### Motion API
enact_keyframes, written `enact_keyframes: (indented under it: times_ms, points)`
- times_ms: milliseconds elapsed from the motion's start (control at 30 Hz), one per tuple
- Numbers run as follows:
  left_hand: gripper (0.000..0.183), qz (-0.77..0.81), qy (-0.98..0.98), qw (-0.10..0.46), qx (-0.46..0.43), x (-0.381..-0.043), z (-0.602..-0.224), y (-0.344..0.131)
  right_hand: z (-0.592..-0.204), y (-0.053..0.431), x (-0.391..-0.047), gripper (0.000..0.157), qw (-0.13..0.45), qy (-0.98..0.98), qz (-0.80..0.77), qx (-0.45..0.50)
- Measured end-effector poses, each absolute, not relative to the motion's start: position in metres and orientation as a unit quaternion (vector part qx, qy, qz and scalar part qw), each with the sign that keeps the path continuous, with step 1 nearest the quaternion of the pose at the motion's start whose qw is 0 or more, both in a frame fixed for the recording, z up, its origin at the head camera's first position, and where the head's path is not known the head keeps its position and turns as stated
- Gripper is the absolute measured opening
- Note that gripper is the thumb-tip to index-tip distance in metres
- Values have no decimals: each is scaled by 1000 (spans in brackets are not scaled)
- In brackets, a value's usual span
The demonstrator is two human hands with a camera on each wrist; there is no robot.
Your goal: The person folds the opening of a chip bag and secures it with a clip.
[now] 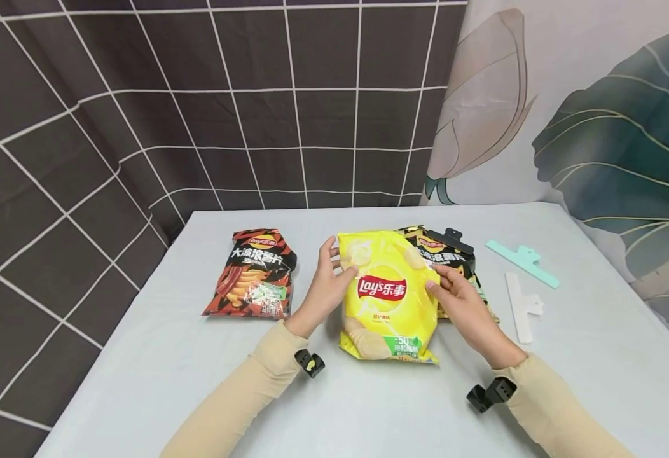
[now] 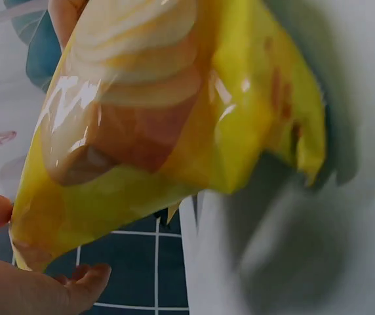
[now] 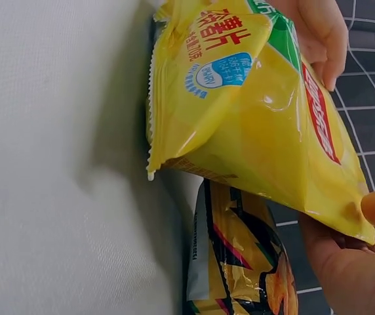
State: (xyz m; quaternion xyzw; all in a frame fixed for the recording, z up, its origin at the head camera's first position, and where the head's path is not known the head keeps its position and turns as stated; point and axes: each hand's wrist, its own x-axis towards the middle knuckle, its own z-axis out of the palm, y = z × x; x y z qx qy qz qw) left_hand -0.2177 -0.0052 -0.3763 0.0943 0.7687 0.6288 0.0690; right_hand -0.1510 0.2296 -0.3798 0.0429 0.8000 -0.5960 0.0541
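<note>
A yellow bag of potato chips [image 1: 388,312] is held upright by both hands, its front facing the head camera. My left hand [image 1: 324,289] pinches its left edge near the top, thumb on the front and fingers behind. At the right upper edge my right hand [image 1: 467,305] pinches it the same way. In the right wrist view the bag's crimped bottom [image 3: 153,118] hangs close over the table. Partly hidden behind it lies a black-and-gold chip bag [image 1: 451,257] with a black clip [image 1: 451,240] across its top.
To the left, a red-and-black chip bag [image 1: 257,277] lies on the pale table [image 1: 140,381]. On the right are a mint-green bag clip [image 1: 523,262] and a white bag clip [image 1: 520,308]. A dark grid-patterned cloth [image 1: 266,114] hangs along the back and left.
</note>
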Motion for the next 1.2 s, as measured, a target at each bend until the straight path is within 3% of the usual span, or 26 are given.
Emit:
enact_keyframes:
  times_ms: [333,867,1200]
  points:
    - [63,568,809,2,152,-232,-359,-6,-377,229,-149,51,24,804,-590,66]
    - [51,405,866,-54,288,-241,-332,10,-378,227,-147,50,18,794,-603,74]
    - [50,242,908,-28,341,-244,-320,23,-378,228,-148,50,5,807,-586,73]
